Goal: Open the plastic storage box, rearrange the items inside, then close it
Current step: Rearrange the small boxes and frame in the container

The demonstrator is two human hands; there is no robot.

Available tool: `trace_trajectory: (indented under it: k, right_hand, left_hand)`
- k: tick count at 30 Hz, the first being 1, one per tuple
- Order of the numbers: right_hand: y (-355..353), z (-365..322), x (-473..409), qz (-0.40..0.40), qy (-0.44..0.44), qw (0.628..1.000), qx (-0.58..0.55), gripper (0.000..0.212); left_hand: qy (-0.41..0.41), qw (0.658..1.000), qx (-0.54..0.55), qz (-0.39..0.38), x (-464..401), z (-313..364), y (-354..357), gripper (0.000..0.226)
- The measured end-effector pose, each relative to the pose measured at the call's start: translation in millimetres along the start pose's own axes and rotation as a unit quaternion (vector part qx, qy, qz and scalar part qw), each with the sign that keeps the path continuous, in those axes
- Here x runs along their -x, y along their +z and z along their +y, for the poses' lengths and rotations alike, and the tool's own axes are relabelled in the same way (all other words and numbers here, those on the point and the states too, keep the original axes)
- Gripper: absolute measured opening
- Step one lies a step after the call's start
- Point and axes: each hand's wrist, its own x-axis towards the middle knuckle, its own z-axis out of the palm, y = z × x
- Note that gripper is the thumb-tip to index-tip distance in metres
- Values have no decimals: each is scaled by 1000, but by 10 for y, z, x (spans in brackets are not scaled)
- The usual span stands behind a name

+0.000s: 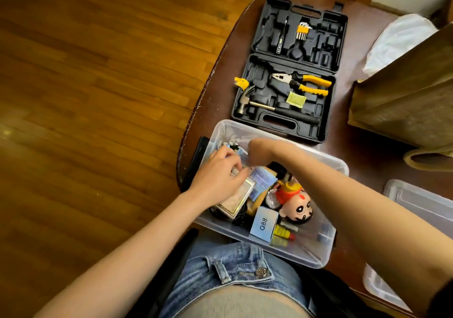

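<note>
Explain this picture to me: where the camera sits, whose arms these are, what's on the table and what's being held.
One camera, worn on a person's head, looks down at their own two bare arms; no machine. On the table stands an open clear box holding a doll, a Q88 carton and small tubes. Both hands are inside it: the left hand holds a flat packet; the right hand is bent down, its grip hidden. Behind lies an open toolcase with pliers and a hammer. The lid rests at right.
</note>
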Motion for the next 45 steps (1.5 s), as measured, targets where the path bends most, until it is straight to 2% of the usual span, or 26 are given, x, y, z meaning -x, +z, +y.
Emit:
trace_trajectory:
  k: [4, 7, 9, 12, 16, 21, 24, 28, 33, 37, 45]
  right_hand:
    - [-36, -66, -24, -28, 9, 1000, 10, 30]
    - [73, -132, -92, 48, -20, 995, -86, 46]
    - [94, -145, -131, 66, -44, 987, -143, 52]
    - [65, -121, -189, 11, -30, 985, -171, 42]
    - [42, -97, -273, 7, -16, 977, -214, 25]
    - [239, -12, -369, 22, 37, 932, -359, 44]
    - [337, -6, -419, 33, 64, 905, -419, 42]
    - [376, -55, -489, 28, 95, 892, -441, 44]
    - [278, -48, -564, -31, 136, 871, -471, 31]
    - [236, -9, -503, -99, 131, 810, -562, 36]
    - [314, 9, -523, -4, 153, 792, -590, 25]
  left_hand:
    - [-61, 993, 62, -77, -103, -14, 3, 19]
    - [-106, 986, 77, -105, -183, -23, -5, 48]
    - [-118, 983, 91, -103, -191, -34, -1, 50]
    - [-115, 982, 94, -114, -191, -70, 10, 42]
    - [-104, 982, 82, -133, -229, -70, 0, 57]
    - [-114, 981, 78, -134, -214, -81, 8, 40]
    - [-117, 982, 78, -129, -213, -79, 22, 40]
    - [-117, 982, 89, -123, -190, -69, 17, 38]
    - [-114, 981, 96, -120, -156, -53, 30, 34]
    - [-115, 981, 96, -122, -136, -72, 26, 37]
    - [-115, 980, 101, -125, -149, -74, 0, 37]
